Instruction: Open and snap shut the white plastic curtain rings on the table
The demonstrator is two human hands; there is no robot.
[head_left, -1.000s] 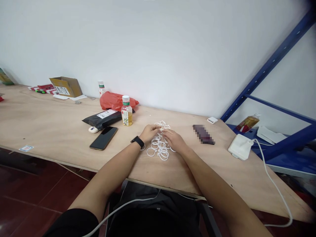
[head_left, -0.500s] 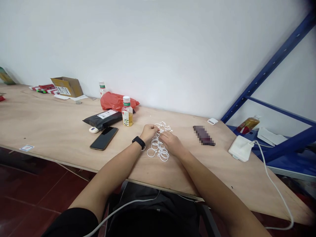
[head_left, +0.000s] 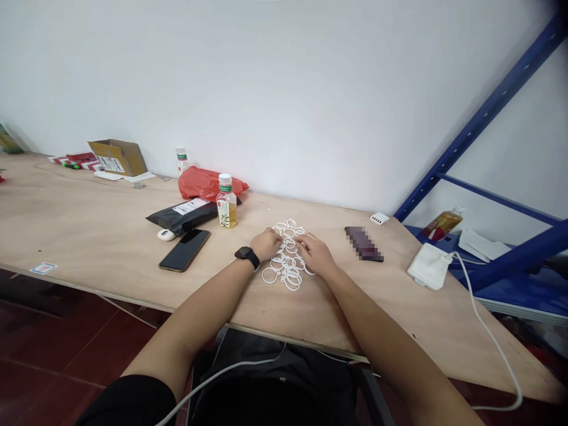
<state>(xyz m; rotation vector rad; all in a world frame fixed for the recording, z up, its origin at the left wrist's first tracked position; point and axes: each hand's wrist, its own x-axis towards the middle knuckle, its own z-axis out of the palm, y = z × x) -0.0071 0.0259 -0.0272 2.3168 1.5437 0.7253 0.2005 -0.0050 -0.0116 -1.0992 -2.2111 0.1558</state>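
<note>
A cluster of white plastic curtain rings [head_left: 290, 278] lies loosely heaped on the wooden table, some overlapping. From the left, my left hand [head_left: 266, 244] reaches to the upper part of the heap, fingers curled in and closed at a ring [head_left: 289, 245]. Opposite it, my right hand [head_left: 316, 253] pinches at the other side of the same ring with thumb and forefinger. Only a narrow gap separates the two sets of fingertips. More rings [head_left: 290, 224] lie just beyond my hands, and one [head_left: 307, 270] is partly under my right hand.
Left of my hands are a phone [head_left: 184, 251], a white mouse [head_left: 165, 235], a black parcel [head_left: 171, 217], a red plastic bag [head_left: 202, 183] and a drink bottle [head_left: 227, 207]. To the right are a blurred dark object [head_left: 364, 244], a white charger [head_left: 379, 219] and a corded white box [head_left: 428, 266].
My hands have moved slightly apart, the right one shifting right. A ring now shows between the fingertips. The view has shifted a little.
</note>
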